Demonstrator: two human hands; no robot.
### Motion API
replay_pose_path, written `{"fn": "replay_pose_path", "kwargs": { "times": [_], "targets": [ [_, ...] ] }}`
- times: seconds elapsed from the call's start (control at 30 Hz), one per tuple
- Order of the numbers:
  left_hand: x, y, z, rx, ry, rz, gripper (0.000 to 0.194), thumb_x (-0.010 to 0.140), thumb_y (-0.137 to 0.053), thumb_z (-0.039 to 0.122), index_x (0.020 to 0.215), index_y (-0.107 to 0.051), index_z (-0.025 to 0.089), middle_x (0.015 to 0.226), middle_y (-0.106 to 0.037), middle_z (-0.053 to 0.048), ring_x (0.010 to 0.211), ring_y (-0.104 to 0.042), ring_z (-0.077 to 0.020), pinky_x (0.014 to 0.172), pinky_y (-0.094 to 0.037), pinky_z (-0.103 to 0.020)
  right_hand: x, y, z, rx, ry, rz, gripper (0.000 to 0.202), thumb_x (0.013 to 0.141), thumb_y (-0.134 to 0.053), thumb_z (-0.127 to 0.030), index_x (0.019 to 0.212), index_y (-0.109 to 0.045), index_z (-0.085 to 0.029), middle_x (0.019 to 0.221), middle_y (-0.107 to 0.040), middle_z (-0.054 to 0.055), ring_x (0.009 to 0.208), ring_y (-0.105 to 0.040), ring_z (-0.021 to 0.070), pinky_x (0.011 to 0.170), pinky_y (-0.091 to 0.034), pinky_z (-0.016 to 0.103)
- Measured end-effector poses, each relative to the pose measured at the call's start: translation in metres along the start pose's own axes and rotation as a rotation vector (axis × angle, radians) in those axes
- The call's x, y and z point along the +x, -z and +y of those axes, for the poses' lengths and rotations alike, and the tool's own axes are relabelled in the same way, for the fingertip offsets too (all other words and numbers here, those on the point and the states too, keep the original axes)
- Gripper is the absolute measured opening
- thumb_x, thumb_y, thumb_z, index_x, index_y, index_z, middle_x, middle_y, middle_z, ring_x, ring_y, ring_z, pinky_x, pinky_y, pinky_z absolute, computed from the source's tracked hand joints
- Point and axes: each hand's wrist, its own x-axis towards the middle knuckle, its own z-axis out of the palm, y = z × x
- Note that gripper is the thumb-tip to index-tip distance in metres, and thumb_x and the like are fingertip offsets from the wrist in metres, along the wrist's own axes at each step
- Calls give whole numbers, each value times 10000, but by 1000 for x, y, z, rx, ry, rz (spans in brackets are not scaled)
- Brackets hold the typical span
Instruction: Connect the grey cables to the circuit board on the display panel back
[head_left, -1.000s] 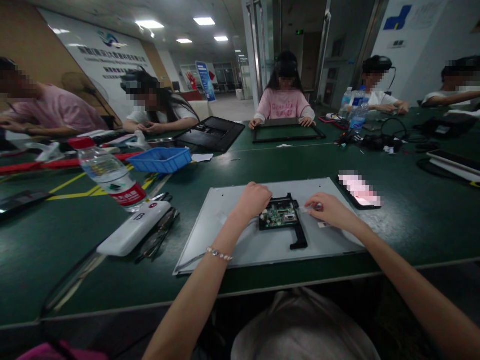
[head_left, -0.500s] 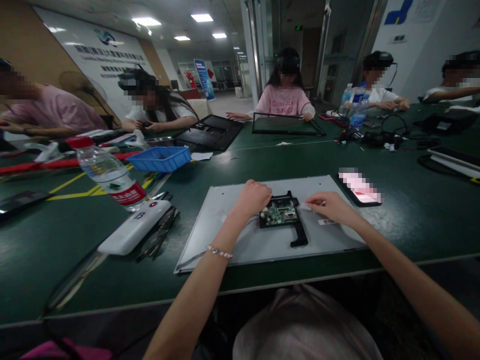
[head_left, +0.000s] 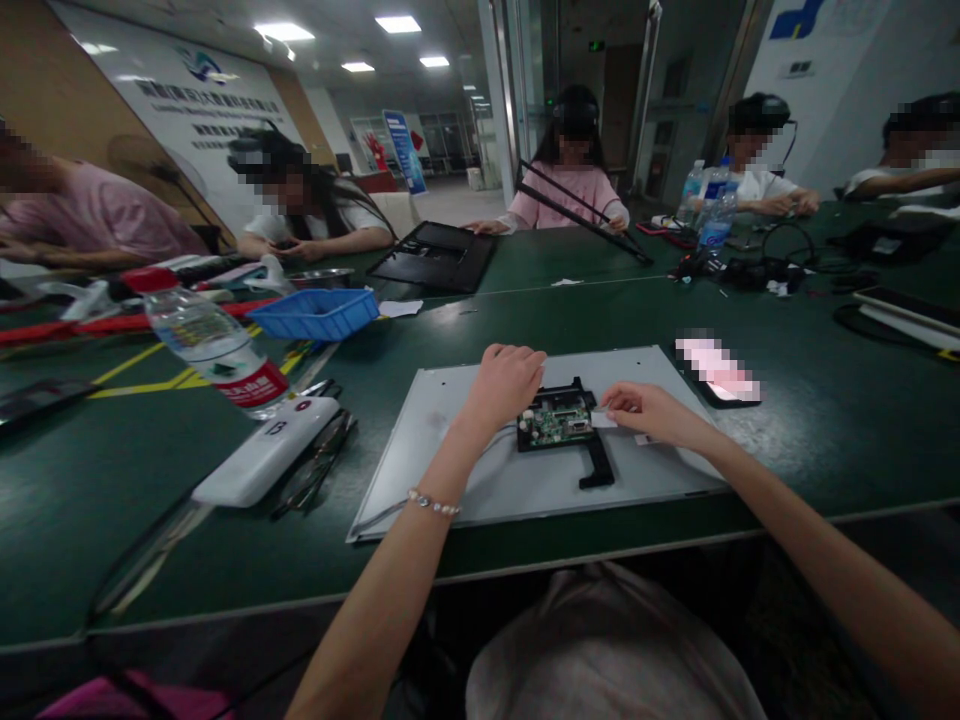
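A green circuit board (head_left: 559, 425) sits in a black plastic bracket (head_left: 598, 468), which lies on a flat grey-white panel (head_left: 420, 450). My left hand (head_left: 510, 385) is curled at the bracket's upper left corner; its fingertips are partly hidden, so what they grip is unclear. Between the thumb and fingers of my right hand (head_left: 651, 412) is a small whitish strip (head_left: 604, 420), held at the bracket's right side. A thin grey cable (head_left: 501, 440) runs from the board's left, passing behind my left forearm.
To the left stand a red-capped water bottle (head_left: 217, 345), a white power bank (head_left: 270, 452), glasses (head_left: 316, 465) and a blue tray (head_left: 315, 315). A phone (head_left: 718, 370) lies to the right. Across the green table (head_left: 825, 440), a person holds a black frame (head_left: 581, 215) near a black cover (head_left: 435, 258).
My right hand has moved slightly left, bringing the whitish strip to the bracket's edge. My left hand has barely shifted. The person opposite has tilted the black frame up.
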Motion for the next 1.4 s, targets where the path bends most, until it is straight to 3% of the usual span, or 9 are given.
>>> {"fn": "replay_pose_path", "kwargs": {
  "times": [0.17,0.3,0.4,0.63,0.9,1.4],
  "targets": [
    [-1,10,7,-174,-55,-21,283,928,-414,181,1134,-609,172,1070,-667,-79,995,-591,-213,891,-399,-365,0,-4,-3,-18,23,-10,96,800,-591,-243,861,-642,-189,798,-683,27,726,-620,153,680,-489,284],
    [0,21,29,-428,-400,-159,335,869,-436,70,1122,-625,185,1133,-656,-48,1064,-571,-157,935,-413,-290,0,-7,-4,-37,36,13,117,790,-609,-259,877,-642,-189,788,-687,25,727,-623,161,673,-487,285],
    [0,24,46,-467,-519,-206,415,804,-440,-10,1100,-640,201,1112,-666,-40,1079,-564,-156,955,-411,-293,-1,-8,-8,-72,74,14,102,779,-612,-257,850,-641,-189,792,-684,18,719,-616,157,666,-475,277],
    [-4,10,51,-382,-509,-219,312,768,-486,1,968,-670,156,1002,-688,-93,1012,-595,-201,935,-433,-343,-2,-10,-13,-191,93,13,107,757,-603,-201,833,-678,-191,773,-683,21,693,-612,156,640,-462,271],
    [-5,8,50,-401,-496,-207,379,778,-476,-2,1078,-648,154,1050,-684,-88,1005,-599,-182,932,-438,-309,-4,-8,-6,-220,120,59,122,778,-611,-222,848,-709,-202,870,-670,44,690,-611,145,655,-488,285],
    [-4,0,50,-423,-498,-191,299,808,-467,20,982,-675,145,1020,-686,-96,1006,-598,-182,953,-430,-335,-4,-2,-3,-192,103,21,210,746,-565,-144,867,-723,-209,869,-686,35,719,-620,147,675,-488,278]
  ]
}}
